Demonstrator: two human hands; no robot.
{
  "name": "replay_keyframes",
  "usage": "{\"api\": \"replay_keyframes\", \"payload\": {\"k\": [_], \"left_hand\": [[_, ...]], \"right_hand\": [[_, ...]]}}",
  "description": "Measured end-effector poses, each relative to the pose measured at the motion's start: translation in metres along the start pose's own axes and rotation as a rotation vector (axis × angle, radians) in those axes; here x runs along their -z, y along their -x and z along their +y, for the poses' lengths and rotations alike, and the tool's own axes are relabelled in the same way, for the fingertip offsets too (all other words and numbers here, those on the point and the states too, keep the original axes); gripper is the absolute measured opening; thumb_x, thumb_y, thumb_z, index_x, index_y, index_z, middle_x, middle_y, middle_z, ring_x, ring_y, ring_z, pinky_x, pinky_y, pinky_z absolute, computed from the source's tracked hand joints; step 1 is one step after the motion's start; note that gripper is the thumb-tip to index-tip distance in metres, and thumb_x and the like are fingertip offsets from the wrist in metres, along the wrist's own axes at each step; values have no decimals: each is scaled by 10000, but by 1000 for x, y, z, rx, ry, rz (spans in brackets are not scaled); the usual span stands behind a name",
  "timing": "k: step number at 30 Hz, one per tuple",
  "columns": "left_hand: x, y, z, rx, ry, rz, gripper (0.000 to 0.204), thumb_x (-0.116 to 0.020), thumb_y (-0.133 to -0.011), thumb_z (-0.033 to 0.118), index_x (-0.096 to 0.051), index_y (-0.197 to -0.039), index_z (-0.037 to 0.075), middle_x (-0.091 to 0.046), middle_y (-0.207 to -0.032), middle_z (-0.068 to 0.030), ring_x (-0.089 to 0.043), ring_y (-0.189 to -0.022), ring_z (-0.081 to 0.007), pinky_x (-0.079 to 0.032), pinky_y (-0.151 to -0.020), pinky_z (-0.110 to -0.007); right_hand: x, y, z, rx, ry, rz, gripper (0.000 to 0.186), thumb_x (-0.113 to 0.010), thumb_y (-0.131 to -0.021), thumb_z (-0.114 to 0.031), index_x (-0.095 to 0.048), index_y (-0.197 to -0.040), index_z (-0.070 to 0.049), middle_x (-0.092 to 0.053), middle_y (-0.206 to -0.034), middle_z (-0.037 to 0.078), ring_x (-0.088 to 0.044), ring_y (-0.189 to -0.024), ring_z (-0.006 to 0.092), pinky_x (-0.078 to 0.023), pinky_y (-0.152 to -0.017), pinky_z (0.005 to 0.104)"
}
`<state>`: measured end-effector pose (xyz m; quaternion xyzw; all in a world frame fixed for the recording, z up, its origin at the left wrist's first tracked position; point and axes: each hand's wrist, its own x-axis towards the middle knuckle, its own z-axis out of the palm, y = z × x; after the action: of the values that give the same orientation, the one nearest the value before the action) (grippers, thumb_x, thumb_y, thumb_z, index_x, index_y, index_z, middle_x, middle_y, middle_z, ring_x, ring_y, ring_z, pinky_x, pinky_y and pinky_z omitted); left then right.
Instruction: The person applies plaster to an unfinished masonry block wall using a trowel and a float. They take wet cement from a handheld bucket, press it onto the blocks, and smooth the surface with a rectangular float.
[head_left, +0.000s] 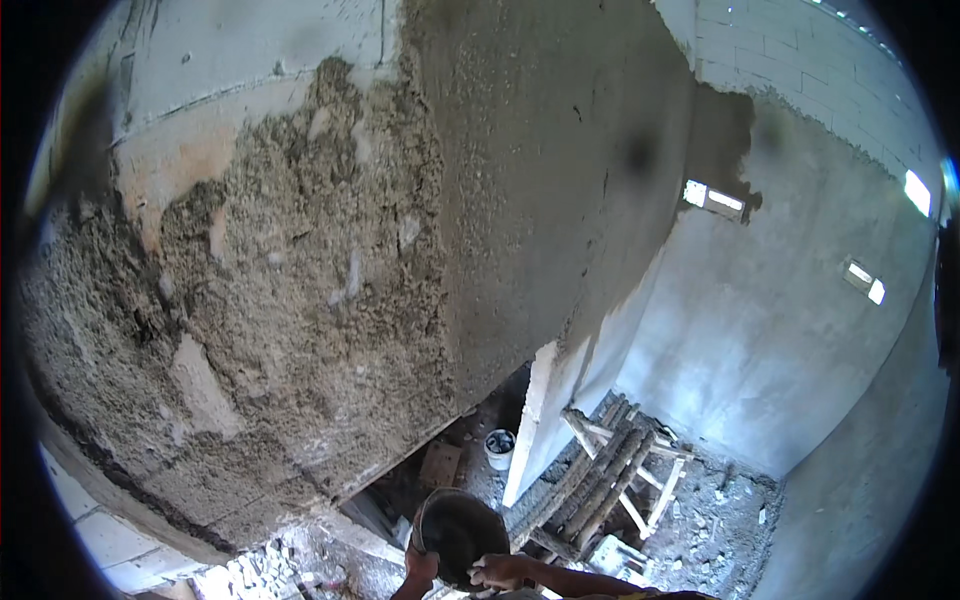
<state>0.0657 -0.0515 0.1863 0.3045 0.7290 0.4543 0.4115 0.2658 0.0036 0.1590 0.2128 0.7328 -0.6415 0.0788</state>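
Note:
A dark round bucket (462, 530) is held low in front of me at the bottom middle of the view, its wide mouth facing up. Its inside is dark, and I cannot make out what it contains. My left hand (422, 566) grips the bucket's left side. Curled closed, my right hand (500, 571) is at its near right rim; the fingertips are partly hidden. Beyond the bucket rises a wall with rough, lumpy mortar (330, 260) on its left part and smoother wet grey plaster (540, 180) on its right.
Below to the right stands a wooden trestle scaffold (610, 470) of poles. A white bucket (499, 448) rests on the floor beside a pale wall edge (532, 420). Rubble (265, 572) lies at lower left. A plastered wall (760, 340) with small openings stands at right.

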Motion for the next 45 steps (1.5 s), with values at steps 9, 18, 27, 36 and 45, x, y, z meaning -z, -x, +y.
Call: {"api": "replay_keyframes", "payload": {"k": [9, 18, 27, 36, 45], "left_hand": [[-31, -10, 42, 95, 237, 54, 481, -595, -586, 20, -580, -1067, 2, -645, -917, -113, -613, -801, -255, -497, -668, -348], [-77, -79, -3, 276, 516, 37, 345, -588, -604, -5, -556, -929, 105, -527, -689, -63, -505, -548, -199, -395, -457, -348], [-93, -68, -22, 319, 652, 244, 305, -587, -617, 45, -521, -899, 144, -496, -703, -45, -501, -638, -194, -431, -542, -351], [-56, -3, -82, 229, 717, 268, 503, -493, -558, -16, -520, -1052, 78, -539, -869, -76, -520, -725, -205, -443, -624, -356], [32, 20, -103, 180, 435, 215, 503, -518, -604, 12, -507, -1107, 17, -589, -954, -99, -555, -799, -218, -450, -697, -313]], "right_hand": [[43, 101, -25, 936, -920, -42, 491, -566, -872, -326, -461, -1264, -50, -600, -1032, 104, -593, -710, 212, -497, -563, 377], [199, 191, -65, 304, -667, 695, 275, -468, -899, -296, -563, -839, -44, -551, -690, 29, -553, -606, 118, -447, -514, 271], [343, 418, -244, 1005, 72, 2410, 337, -534, -811, -75, -471, -1133, 3, -531, -737, 55, -529, -593, 140, -457, -519, 267], [482, 362, -207, 371, 1526, 2534, 224, -576, -834, -200, -558, -943, -4, -576, -750, 134, -585, -717, 243, -470, -638, 390], [135, 119, -110, -264, 71, 441, 278, -562, -848, -286, -579, -847, -8, -593, -773, 105, -583, -703, 199, -503, -631, 364]]}}
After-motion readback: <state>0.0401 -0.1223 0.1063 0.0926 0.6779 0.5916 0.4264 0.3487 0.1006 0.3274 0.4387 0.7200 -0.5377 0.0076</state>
